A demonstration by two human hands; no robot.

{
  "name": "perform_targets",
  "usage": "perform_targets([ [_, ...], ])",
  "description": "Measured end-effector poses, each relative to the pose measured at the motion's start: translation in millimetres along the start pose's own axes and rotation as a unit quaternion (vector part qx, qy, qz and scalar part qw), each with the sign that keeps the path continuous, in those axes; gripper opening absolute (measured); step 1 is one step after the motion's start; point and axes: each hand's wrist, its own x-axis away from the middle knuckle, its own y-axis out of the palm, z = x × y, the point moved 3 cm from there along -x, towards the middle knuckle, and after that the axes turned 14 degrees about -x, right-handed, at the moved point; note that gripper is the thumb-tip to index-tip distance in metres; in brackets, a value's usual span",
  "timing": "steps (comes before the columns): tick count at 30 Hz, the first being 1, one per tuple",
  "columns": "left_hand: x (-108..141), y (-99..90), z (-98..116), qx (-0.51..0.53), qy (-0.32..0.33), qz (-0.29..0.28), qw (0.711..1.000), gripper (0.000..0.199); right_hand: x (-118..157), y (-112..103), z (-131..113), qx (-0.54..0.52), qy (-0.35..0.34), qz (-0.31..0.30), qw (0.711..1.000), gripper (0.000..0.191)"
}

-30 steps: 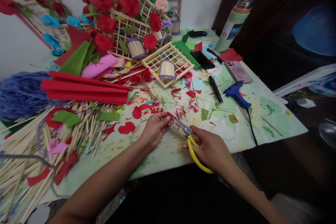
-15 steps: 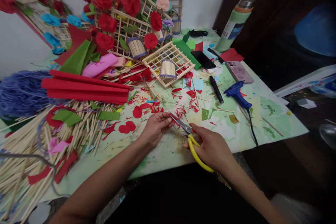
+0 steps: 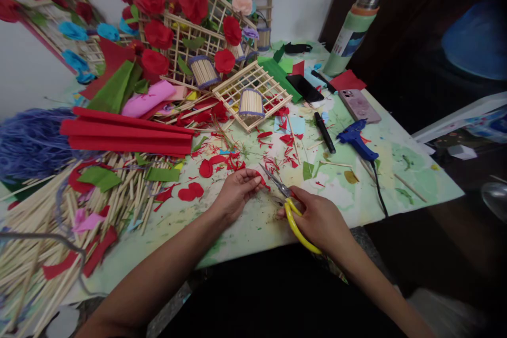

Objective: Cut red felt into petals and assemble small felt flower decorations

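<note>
My left hand pinches a small scrap of red paper between thumb and fingertips above the table. My right hand is wrapped round yellow-handled scissors. Their blades point up and left, with the tips right beside the red scrap. Thin red paper strips lie scattered just beyond both hands. Two rounded red paper pieces rest on the table left of my left hand.
Thin wooden sticks and folded red paper cover the left side. A stick lattice with a small basket stands behind. To the right lie a black marker, a blue glue gun and phones; a green bottle stands behind them.
The scissor blades have drawn slightly away from my left fingertips. More of the red scrap now shows at those fingertips. The whole view has shifted a little.
</note>
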Motion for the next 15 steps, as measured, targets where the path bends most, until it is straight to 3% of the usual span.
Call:
perform_targets([
  [8, 0.5, -1.8, 2.8, -0.008, 0.03, 0.001, 1.0, 0.033, -16.5, -33.0, 26.0, 0.085, 0.07, 0.129, 0.985, 0.06],
  [15, 1.3, -1.8, 3.0, 0.017, 0.023, 0.02, 0.999, 0.024, -33.8, -57.8, 50.8, 0.116, 0.097, 0.19, 0.97, 0.057],
])
